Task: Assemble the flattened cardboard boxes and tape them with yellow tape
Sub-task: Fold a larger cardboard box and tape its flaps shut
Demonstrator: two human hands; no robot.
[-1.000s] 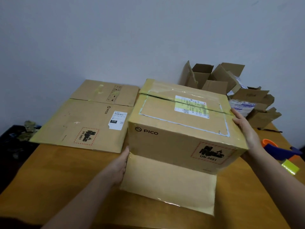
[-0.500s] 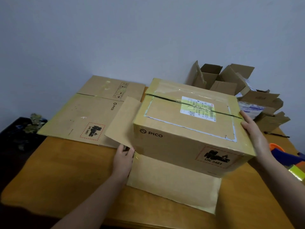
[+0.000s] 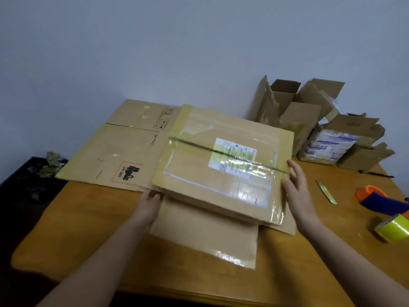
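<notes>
On the wooden bench [image 3: 77, 218] before you, the brown cardboard box with a white label [image 3: 194, 173] lies low over its flaps. Your hands are apart: right hand [image 3: 297, 193] flat against its right edge, left hand [image 3: 148, 207] at its near-left corner, grip unclear. A yellow tape roll [image 3: 391, 229] sits far right.

Cardboard box [image 3: 221, 173] collapsed nearly flat (stood tall before), PICO side face gone from view

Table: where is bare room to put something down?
Bare wood on the table near left, before the flat box, left of the left hand. A smaller patch lies between the right hand and the tape roll. The back right is crowded with open boxes.
</notes>
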